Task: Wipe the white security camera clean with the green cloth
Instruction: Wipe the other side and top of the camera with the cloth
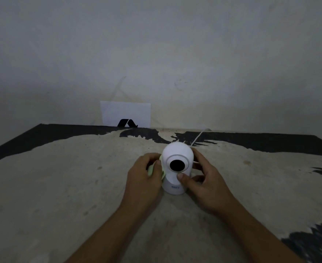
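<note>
The white security camera [177,154] stands upright on the table, its round black lens facing me. My left hand [146,181] holds the green cloth [151,170], bunched in the fingers and pressed against the camera's left side; only small pale green edges of it show. My right hand [203,185] grips the camera from the right, thumb on the front of the neck below the lens, fingers wrapped behind the body.
A worn table [80,186], beige with black patches at its edges, ends at a pale wall. A white cable [199,136] runs from the camera's back toward the wall. A white card [126,113] with a black logo leans against the wall.
</note>
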{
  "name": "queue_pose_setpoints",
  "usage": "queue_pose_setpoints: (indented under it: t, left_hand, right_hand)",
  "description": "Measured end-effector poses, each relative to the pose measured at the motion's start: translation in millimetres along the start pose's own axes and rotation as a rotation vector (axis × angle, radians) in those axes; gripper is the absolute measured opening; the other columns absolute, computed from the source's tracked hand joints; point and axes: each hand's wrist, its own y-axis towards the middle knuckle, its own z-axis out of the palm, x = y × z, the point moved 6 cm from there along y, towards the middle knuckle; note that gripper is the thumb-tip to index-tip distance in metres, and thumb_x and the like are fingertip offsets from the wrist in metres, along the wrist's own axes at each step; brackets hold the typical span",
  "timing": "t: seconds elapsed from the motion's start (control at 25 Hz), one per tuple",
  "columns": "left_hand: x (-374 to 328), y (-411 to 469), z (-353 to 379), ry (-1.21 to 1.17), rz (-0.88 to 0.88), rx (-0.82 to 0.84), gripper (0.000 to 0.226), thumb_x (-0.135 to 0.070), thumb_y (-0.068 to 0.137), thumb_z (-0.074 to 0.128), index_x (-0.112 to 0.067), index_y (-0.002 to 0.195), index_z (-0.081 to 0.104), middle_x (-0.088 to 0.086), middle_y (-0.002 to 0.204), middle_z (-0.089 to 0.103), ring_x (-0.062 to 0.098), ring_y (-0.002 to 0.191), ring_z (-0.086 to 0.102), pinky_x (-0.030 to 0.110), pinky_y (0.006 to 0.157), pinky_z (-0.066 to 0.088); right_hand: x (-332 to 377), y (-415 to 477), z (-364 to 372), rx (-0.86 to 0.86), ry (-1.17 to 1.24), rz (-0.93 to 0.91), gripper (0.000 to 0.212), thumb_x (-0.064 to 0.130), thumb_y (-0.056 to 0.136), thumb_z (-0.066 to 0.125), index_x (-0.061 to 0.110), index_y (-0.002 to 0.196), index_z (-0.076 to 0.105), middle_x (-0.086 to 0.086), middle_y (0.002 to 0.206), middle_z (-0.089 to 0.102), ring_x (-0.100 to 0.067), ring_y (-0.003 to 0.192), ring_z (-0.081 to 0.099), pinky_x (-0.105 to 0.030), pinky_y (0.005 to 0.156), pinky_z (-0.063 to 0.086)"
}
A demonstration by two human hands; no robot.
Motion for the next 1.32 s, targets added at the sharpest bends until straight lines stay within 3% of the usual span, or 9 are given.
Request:
queue_pose_setpoints:
  t: [0.12, 0.24, 0.36, 0.56, 0.72, 0.92, 1.16, 1.32]
  left_hand:
    - [6, 1, 2, 0.073, -0.041, 0.135, 0.011, -0.018, 0.091, 0.052, -0.021, 0.096, 0.061, -0.009, 0.094, 0.064, -0.001, 0.084, 0.058, 0.006, 0.065, 0.042]
    - [-11, 3, -14, -0.148, 0.002, -0.021, 0.012, -0.017, 0.088, 0.059, -0.022, 0.097, 0.067, -0.010, 0.092, 0.069, 0.002, 0.086, 0.064, 0.017, 0.074, 0.052]
    - [-34, -1, -19, -0.192, 0.200, -0.072, 0.014, -0.014, 0.086, 0.063, -0.021, 0.098, 0.067, -0.010, 0.096, 0.068, 0.003, 0.091, 0.063, 0.014, 0.075, 0.051]
    - [-30, -10, -10, 0.034, 0.449, 0.090, 0.013, -0.006, 0.082, 0.065, -0.015, 0.092, 0.066, -0.007, 0.093, 0.061, 0.004, 0.089, 0.059, 0.013, 0.076, 0.046]
    - [-44, -12, -11, 0.065, 0.590, -0.004, 0.020, -0.004, 0.083, 0.065, -0.005, 0.103, 0.067, 0.000, 0.102, 0.062, 0.005, 0.094, 0.059, 0.014, 0.085, 0.047]
    - [-36, -10, -12, 0.045, 0.535, -0.007, 0.016, -0.008, 0.082, 0.065, -0.006, 0.098, 0.067, 0.001, 0.098, 0.062, 0.006, 0.091, 0.059, 0.015, 0.080, 0.047]
    - [-37, -6, -15, 0.008, 0.556, -0.094, 0.021, -0.013, 0.084, 0.061, -0.004, 0.103, 0.067, 0.001, 0.105, 0.061, 0.005, 0.098, 0.058, 0.014, 0.088, 0.045]
    - [-48, 0, -6, 0.130, 0.647, 0.060, 0.028, -0.015, 0.088, 0.054, -0.010, 0.114, 0.065, 0.000, 0.121, 0.062, 0.009, 0.115, 0.054, 0.025, 0.100, 0.044]
  right_hand:
    - [1, 0, 0, 0.003, 0.029, -0.006, 0.070, 0.031, 0.080, 0.071, 0.035, 0.140, 0.034, 0.013, 0.136, 0.049, 0.006, 0.115, 0.048, -0.012, 0.073, 0.052]
    - [3, 0, -1, 0.000, 0.076, -0.009, 0.068, 0.027, 0.080, 0.072, 0.034, 0.139, 0.038, 0.012, 0.133, 0.052, 0.011, 0.110, 0.050, -0.010, 0.069, 0.050]
    - [2, -1, 0, 0.000, 0.086, -0.004, 0.067, 0.026, 0.080, 0.072, 0.035, 0.138, 0.038, 0.013, 0.131, 0.054, 0.011, 0.109, 0.050, -0.009, 0.068, 0.050]
    - [-2, 0, -1, -0.019, 0.091, 0.017, 0.069, 0.028, 0.080, 0.072, 0.035, 0.139, 0.037, 0.013, 0.133, 0.053, 0.005, 0.113, 0.051, -0.011, 0.071, 0.052]
    - [0, 0, -1, -0.003, 0.118, 0.012, 0.067, 0.026, 0.079, 0.072, 0.038, 0.136, 0.039, 0.013, 0.130, 0.055, 0.007, 0.109, 0.052, -0.012, 0.071, 0.052]
    - [-1, 0, -2, -0.019, 0.091, 0.021, 0.067, 0.028, 0.079, 0.072, 0.039, 0.136, 0.038, 0.016, 0.130, 0.053, 0.009, 0.110, 0.051, -0.009, 0.070, 0.050]
    - [-1, 0, -2, -0.007, 0.096, 0.014, 0.070, 0.029, 0.078, 0.074, 0.038, 0.137, 0.039, 0.012, 0.132, 0.053, -0.001, 0.114, 0.052, -0.020, 0.072, 0.056]
    - [0, 0, -1, 0.013, 0.106, 0.008, 0.066, 0.030, 0.080, 0.072, 0.041, 0.136, 0.038, 0.015, 0.130, 0.052, 0.002, 0.113, 0.051, -0.013, 0.072, 0.052]
